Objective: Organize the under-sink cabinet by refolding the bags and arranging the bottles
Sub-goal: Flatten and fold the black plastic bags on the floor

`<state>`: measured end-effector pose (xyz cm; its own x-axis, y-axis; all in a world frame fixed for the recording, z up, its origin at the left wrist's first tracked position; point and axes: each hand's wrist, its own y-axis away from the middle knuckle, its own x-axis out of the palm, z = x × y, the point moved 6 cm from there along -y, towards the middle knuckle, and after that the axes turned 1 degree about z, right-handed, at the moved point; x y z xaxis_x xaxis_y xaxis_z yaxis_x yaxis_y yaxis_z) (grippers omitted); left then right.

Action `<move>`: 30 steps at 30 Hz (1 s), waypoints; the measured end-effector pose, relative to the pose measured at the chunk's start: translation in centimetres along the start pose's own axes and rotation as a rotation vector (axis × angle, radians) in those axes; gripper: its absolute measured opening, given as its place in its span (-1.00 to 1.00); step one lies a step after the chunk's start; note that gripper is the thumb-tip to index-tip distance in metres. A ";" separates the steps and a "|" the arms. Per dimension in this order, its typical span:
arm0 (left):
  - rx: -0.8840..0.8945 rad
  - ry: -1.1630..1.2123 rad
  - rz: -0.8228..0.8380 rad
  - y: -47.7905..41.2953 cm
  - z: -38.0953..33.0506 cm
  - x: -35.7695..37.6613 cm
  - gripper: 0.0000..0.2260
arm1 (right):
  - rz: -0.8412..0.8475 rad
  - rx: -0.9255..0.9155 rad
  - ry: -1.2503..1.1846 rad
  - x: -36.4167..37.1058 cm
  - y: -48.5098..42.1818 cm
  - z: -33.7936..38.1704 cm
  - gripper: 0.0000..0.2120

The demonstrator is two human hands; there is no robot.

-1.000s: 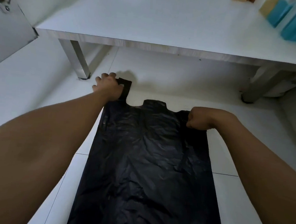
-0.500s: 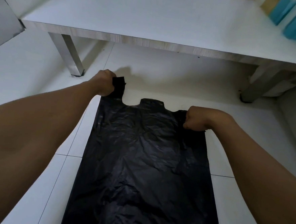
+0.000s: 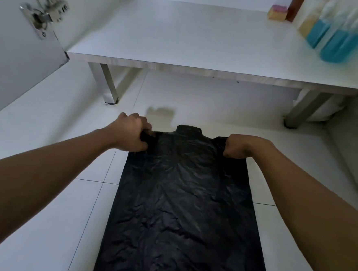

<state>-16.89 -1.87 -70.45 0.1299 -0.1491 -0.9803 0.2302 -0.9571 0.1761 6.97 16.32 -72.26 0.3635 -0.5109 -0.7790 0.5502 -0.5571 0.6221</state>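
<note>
- Has the black bag (image 3: 181, 209) spread flat and wrinkled on the white floor tiles (image 3: 40, 221), long axis pointing straight ahead from the body, bottom end nearest and cut off by the lower edge of view.
- Reaches both arms out along the bag's two long sides to its far end, the handle end, about equally far on each side.
- Grips the bunched strap (image 3: 150, 138) at the bag's far left corner with the left hand (image 3: 131, 133), fingers curled round it.
- Clenches the right hand (image 3: 240, 147) on the far right corner, knuckles up; probably holds the other strap, hidden under the fist.
- Leaves the middle tab (image 3: 189, 129) of the bag's mouth free between the two hands.
- Probably calls next for drawing the far end back toward the body along that long axis, or laying one side over the other; a matched hold on both corners suits either fold.
- Beyond the hands, faces the cabinet board (image 3: 201, 41), raised on metal legs (image 3: 107, 86), pale and flat.
- Shows the bottles (image 3: 339, 45) of blue liquid at the board's far right, a sponge (image 3: 277, 12) behind them, and on the left the open door (image 3: 13, 64) with its hinge (image 3: 42, 13).
</note>
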 end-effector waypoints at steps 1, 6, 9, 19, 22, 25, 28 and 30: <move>0.011 -0.016 0.063 0.3 -0.2 0.7 -0.75 | -0.002 0.000 -0.003 0.1 0.0 -0.1 -0.77; -0.068 0.178 0.230 1.0 -0.8 2.5 -0.46 | -0.008 -0.011 -0.025 0.2 -0.5 -0.5 -0.81; -0.115 0.205 0.123 0.3 -0.6 1.8 -0.65 | -0.014 -0.011 -0.036 0.2 -0.9 -0.6 -0.80; -0.304 0.103 0.191 -3.6 3.0 4.2 -0.53 | -0.386 -0.017 -0.016 -1.0 -2.4 -1.5 -0.75; -0.284 0.080 0.197 -4.4 3.2 4.0 -0.59 | -0.341 0.020 -0.032 -0.3 -3.2 -2.6 -0.41; -0.265 0.054 0.179 -4.7 2.8 3.6 -0.70 | -0.293 0.098 0.063 0.1 -3.7 -3.4 -0.44; -0.274 0.049 0.146 -4.6 2.6 3.5 -0.82 | -0.303 0.108 0.063 -0.1 -4.3 -3.9 -0.66; -0.289 0.039 0.133 -4.4 2.5 3.6 -0.80 | -0.284 0.121 0.086 -0.2 -4.5 -4.1 -0.73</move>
<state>-19.85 1.23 -74.94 0.2130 -0.2535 -0.9436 0.4726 -0.8185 0.3266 7.48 21.63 -75.22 0.2735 -0.2691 -0.9235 0.5470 -0.7462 0.3794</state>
